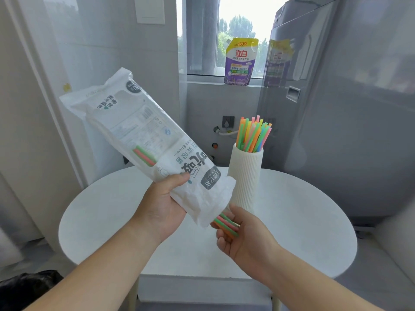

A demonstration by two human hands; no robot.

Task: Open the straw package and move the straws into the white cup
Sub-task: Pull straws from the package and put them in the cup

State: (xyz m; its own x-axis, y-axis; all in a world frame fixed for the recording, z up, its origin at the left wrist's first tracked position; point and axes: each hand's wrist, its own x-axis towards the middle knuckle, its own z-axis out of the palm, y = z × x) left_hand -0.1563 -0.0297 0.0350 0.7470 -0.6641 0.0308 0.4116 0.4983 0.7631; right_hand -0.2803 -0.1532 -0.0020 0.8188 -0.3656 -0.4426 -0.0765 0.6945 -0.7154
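Palm-up, my right hand (242, 239) sits just below the open mouth of the straw package (139, 135), thumb over and fingers curled under a small bunch of straws (226, 223) whose ends poke out of the bag. That bunch runs along the package's own long axis, slanting from upper left down to lower right, so I judge that a pull down and to the right should slide it free. My left hand (164, 205) grips the package near its lower end, tilting it mouth-down above the table; a few more straw ends show through the wrapper higher up. The white cup (246, 176) stands just behind my right hand, nearer to it than to the left, already bristling with upright straws (253, 135). It rests on the round white table (314, 221); a detergent pouch (241, 61) stands on the window sill (202, 83) beyond.
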